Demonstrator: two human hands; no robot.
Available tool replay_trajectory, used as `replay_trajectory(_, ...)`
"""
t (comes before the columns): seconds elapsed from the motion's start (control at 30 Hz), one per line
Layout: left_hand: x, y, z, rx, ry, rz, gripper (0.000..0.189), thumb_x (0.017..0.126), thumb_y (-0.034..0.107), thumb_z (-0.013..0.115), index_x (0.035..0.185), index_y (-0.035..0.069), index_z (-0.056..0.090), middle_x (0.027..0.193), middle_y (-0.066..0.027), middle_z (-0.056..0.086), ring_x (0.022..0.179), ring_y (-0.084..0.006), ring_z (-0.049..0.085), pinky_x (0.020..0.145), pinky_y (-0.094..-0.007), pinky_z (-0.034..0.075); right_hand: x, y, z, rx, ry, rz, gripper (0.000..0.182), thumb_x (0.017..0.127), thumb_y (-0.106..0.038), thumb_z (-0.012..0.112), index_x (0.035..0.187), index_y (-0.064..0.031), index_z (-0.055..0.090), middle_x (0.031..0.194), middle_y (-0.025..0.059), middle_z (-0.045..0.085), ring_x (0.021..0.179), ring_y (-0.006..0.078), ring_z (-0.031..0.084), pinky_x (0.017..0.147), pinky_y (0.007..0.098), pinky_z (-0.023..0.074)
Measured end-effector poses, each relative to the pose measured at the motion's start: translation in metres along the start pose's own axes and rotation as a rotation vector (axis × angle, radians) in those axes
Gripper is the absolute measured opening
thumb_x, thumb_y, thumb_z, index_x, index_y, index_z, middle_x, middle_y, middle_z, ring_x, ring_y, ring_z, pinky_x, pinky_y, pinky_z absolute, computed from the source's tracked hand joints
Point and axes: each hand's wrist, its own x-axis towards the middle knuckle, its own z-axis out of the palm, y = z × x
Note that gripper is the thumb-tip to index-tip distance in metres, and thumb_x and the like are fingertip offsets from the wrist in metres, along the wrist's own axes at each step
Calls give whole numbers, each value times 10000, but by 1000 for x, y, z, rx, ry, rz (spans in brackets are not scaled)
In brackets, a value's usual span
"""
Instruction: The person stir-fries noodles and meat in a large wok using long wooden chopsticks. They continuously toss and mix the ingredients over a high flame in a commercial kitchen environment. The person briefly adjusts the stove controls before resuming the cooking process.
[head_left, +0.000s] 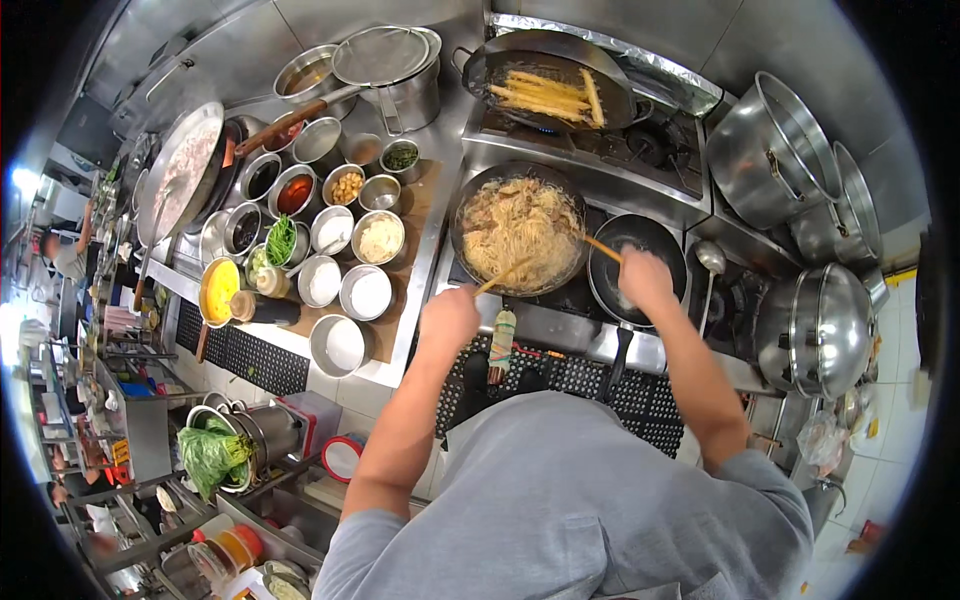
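A wide wok of thin noodles mixed with brownish pieces sits on the front burner. My left hand is closed around a wooden stick whose far end reaches into the noodles. From the other side, my right hand grips a second wooden stick, its tip also at the noodles. The wok's cloth-wrapped handle points towards me. Under my right hand is a black frying pan. Whether the sticks are chopsticks or utensil handles I cannot tell.
Behind, long yellow strips fry in a second wok. Steel cups of sauces, powders and garnishes crowd the left counter, near a large pan. Right are a ladle, tall pots and a domed steel vessel.
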Motion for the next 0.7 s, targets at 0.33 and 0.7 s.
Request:
replay_trajectory(0.33, -19, 4, 55, -3, 77, -110, 284, 881, 106, 516, 1137, 19, 602, 995, -225, 700, 889, -387, 704, 782, -482, 567, -72, -33, 72, 609, -153, 59, 226, 947, -147, 513, 1134, -50, 592, 821, 207, 698, 737, 362, 696, 656, 479, 536)
replay_trajectory(0.7, -48, 89, -1, -47, -14, -145, 261, 878, 131, 535, 1029, -61, 628, 950, -287, 694, 916, -422, 693, 830, -492, 551, -28, -89, 65, 662, -109, -573, 397, 764, -112, 709, 1151, -35, 663, 887, 194, 706, 844, 282, 710, 725, 422, 549)
